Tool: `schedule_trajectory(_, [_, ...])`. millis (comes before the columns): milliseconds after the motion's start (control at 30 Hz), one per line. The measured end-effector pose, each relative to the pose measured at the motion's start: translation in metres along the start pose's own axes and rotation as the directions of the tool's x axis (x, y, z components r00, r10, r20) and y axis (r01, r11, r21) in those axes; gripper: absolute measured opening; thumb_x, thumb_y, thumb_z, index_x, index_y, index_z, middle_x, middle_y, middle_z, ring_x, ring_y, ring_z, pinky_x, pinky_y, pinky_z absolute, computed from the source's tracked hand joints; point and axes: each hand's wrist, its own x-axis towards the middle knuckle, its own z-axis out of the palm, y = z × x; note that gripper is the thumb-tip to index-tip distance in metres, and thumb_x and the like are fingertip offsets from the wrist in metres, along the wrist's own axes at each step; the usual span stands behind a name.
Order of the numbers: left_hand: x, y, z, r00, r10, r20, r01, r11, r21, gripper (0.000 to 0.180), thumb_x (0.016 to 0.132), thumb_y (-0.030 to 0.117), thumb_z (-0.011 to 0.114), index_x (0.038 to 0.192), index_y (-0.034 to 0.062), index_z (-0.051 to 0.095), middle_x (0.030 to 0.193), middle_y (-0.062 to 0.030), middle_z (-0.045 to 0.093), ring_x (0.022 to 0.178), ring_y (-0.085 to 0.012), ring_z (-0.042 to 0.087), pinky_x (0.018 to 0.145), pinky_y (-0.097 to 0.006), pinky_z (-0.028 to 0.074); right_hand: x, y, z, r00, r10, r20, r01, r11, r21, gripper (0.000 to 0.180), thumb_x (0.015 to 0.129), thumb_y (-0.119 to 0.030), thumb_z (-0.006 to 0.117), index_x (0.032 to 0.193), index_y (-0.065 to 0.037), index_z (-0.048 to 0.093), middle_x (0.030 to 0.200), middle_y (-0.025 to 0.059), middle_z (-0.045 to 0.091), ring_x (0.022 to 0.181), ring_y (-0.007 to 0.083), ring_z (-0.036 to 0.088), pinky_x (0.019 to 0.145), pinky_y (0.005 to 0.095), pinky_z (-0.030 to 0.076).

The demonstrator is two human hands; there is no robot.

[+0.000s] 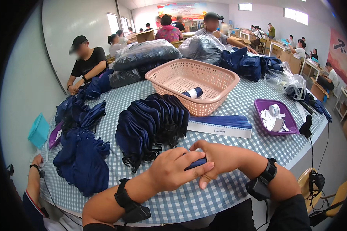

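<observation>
Both hands meet over the near part of the table, closed around a small navy fabric roll [195, 163]. My left hand [171, 168] wraps it from the left, fingers across its top. My right hand [224, 158] grips its right end, thumb and fingers bent round it. Most of the roll is hidden by the fingers. Just beyond my left hand stands a fanned row of folded navy fabric pieces [148, 121] with black cords. Behind my hands lie flat navy-and-white paper bands [219, 132]. In the pink basket [219, 97] rests one navy roll [194, 92] with a white band.
A purple tray [260, 125] with white labels and a label roll [274, 110] sits at the right. Loose navy fabric [83, 161] is heaped on the left. Stuffed plastic bags [146, 54] line the far side. Co-workers sit at the far left and beyond; another person's arm [34, 179] reaches in at left.
</observation>
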Motion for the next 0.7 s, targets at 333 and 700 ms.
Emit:
schedule_trajectory(333, [-0.013,-0.002,0.009,0.905,-0.380,0.194,0.426,0.824,-0.373,0.054,0.073,-0.018,0.063,0.118,0.0093,0.073,0.116,-0.0146,0.064,0.100,-0.0300,0.067,0.077,-0.035,0.061,0.000,0.025,-0.041,0.895,-0.092,-0.436,0.128,0.990,0.054,0.044,0.074,-0.028,0.089,0.102,-0.001,0.069,0.103,0.0074,0.066,0.090,0.0202,0.069,0.074,0.0312,0.054])
schedule_trajectory(700, [-0.014,-0.002,0.012,0.862,-0.423,0.280,0.502,0.634,-0.588,0.053,0.075,-0.020,0.059,0.120,0.0058,0.071,0.115,-0.0146,0.064,0.100,-0.0274,0.068,0.082,-0.033,0.063,0.018,0.052,-0.032,0.749,-0.411,-0.520,-0.252,0.549,-0.797,0.023,0.073,-0.024,0.082,0.092,-0.012,0.076,0.091,0.0036,0.069,0.095,0.0238,0.064,0.087,0.0388,0.047])
